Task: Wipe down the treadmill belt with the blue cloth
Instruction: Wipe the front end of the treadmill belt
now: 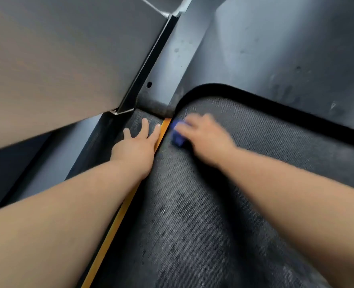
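Observation:
The dark textured treadmill belt [203,215] fills the lower middle and right of the view, with dusty grey patches. My right hand [205,138] is blurred and holds the bunched blue cloth [177,135] against the belt near its far left corner. Only a small part of the cloth shows past the fingers. My left hand [137,142] rests flat with straight, spread fingers on the dark side rail [134,121], just left of the orange stripe [118,221] that runs along the belt's edge.
A grey motor cover [275,48] rises beyond the belt behind a black curved gap. A black metal upright [149,65] stands at the far left corner. A pale wall panel [57,59] fills the upper left.

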A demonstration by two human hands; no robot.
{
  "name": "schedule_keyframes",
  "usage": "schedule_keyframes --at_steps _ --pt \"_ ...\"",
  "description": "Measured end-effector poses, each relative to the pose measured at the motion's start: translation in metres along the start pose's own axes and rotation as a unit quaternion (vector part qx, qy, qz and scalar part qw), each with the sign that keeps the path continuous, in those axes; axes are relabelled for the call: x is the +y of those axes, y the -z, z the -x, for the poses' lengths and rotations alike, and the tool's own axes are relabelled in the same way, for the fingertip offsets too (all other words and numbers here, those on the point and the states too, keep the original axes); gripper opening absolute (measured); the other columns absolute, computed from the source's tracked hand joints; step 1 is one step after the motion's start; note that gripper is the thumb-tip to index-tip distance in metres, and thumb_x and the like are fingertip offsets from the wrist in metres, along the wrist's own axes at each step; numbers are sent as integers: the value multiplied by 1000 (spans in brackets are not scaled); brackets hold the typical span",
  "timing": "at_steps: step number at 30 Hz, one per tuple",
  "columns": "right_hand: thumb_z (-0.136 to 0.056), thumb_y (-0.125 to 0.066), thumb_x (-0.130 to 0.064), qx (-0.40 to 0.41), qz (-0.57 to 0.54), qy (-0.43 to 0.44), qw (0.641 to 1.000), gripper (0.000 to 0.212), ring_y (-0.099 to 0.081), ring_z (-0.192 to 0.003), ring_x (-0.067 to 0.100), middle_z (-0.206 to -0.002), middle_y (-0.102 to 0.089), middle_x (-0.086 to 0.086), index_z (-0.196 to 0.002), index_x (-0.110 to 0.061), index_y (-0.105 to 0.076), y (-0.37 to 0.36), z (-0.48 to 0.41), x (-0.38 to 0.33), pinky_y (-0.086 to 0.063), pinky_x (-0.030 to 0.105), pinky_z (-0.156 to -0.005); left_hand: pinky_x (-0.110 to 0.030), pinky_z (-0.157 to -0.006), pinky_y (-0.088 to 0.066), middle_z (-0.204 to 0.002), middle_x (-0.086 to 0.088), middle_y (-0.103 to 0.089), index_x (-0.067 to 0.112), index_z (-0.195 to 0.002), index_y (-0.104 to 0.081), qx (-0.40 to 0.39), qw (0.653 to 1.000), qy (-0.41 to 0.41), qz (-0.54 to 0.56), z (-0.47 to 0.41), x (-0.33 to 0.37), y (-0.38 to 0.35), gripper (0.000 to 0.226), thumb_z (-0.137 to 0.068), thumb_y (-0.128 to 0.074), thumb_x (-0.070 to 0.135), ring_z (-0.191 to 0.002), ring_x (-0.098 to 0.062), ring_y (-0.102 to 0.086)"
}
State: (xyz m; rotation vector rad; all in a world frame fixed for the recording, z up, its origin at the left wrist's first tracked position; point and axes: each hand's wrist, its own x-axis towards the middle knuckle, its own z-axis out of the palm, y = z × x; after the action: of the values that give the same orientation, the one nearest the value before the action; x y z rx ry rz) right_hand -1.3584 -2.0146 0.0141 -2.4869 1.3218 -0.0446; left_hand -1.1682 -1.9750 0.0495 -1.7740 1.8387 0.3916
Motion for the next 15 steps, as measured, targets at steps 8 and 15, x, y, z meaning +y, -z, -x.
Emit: schedule_keyframes --at_steps 8,15 --pt "-90 -35 -25 -38 -33 47 998 39 -46 -99 33 -123 -44 13 -125 -23 -53 -8 23 -37 -49 39 -75 -51 -90 -45 -157 4 17 36 -147 13 -9 1000 7 22 0 -1 1 86 -94 -52 18 -143 -41 -8" --pt "-86 -56 -23 42 3 -177 983 42 -43 -110 36 -131 -41 10 -127 -31 -52 9 -14 35 -47 42 -89 -53 -94 -42 -158 4 17 36 -148 12 1 1000 10 22 -3 0 -3 86 -94 -51 14 -143 -42 -8"
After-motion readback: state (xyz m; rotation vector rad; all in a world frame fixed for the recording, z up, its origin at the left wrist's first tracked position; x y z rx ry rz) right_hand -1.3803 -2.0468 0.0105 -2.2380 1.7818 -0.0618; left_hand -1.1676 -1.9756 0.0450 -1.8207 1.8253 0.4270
